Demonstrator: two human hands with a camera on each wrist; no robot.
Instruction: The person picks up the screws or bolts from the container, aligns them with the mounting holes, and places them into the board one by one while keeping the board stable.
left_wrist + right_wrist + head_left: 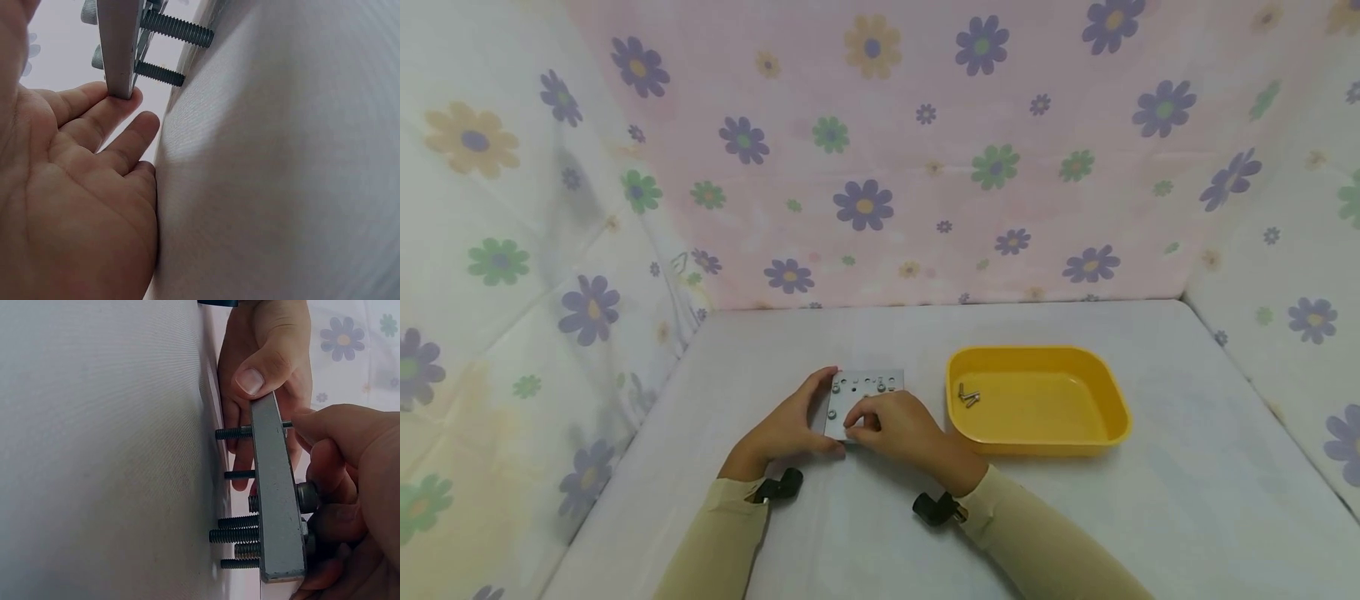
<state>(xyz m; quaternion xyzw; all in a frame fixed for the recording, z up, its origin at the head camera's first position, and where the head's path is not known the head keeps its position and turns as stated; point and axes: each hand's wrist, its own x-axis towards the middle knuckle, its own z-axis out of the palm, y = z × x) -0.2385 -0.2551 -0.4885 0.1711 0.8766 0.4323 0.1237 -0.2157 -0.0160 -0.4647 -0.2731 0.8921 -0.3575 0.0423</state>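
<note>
A flat silver metal plate [867, 387] with rows of holes lies before me, several bolts standing in it. My left hand [785, 427] holds it by its left side, thumb at the near edge and fingertips at the far one. At the plate's near left corner, my right hand [901, 427] pinches a small screw [287, 424] between thumb and index finger; these mostly cover it. Threaded bolt ends [178, 28] stick out beneath the plate toward the tabletop. A socket-head bolt [307, 497] sits on the upper face beside my right fingers.
A yellow tray [1037, 447] stands on the white tabletop [865, 542] to the right of the plate, close to my right forearm. Several loose screws [970, 397] lie at its left end. Flower-patterned cloth [917, 150] walls the back and both sides.
</note>
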